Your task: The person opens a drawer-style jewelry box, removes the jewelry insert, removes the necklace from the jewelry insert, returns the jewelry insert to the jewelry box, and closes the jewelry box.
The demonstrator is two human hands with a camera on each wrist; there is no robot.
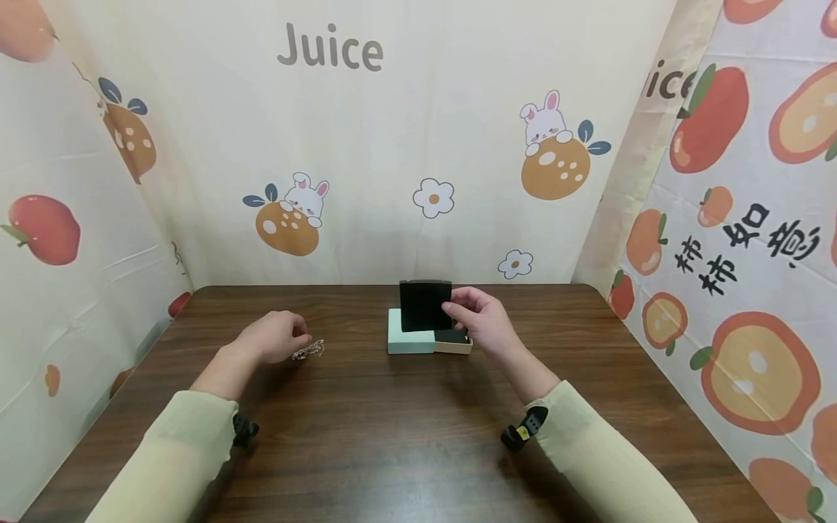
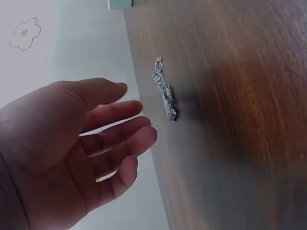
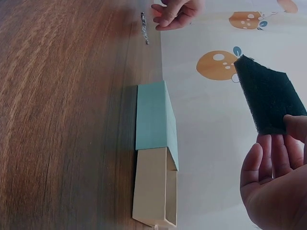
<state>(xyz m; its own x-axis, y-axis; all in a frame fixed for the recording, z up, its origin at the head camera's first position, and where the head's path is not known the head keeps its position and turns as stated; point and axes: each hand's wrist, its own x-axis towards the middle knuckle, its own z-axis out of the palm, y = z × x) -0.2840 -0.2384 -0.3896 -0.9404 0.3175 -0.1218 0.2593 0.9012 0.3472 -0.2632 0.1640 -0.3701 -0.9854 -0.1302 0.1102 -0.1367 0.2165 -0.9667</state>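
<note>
In the head view my right hand (image 1: 482, 319) pinches a thin black square pad (image 1: 423, 305) by its right edge, thumb on the near face. The right wrist view shows the pad (image 3: 271, 96) upright with a fuzzy, foam-like surface. Below it lies a small drawer-style box: a mint-green sleeve (image 1: 408, 341) with a beige tray (image 1: 453, 348) slid partly out to the right. My left hand (image 1: 277, 338) hovers beside a bunched silver chain (image 1: 309, 350) on the table. In the left wrist view the fingers are loosely bent, apart from the chain (image 2: 164, 91), and hold nothing.
The brown wood-grain table (image 1: 392, 436) reaches back to a printed curtain (image 1: 366, 145) with fruit and rabbit pictures. More printed cloth (image 1: 739, 240) hangs along the right side, and another sheet hangs on the left. Each wrist wears a black strap (image 1: 526, 428).
</note>
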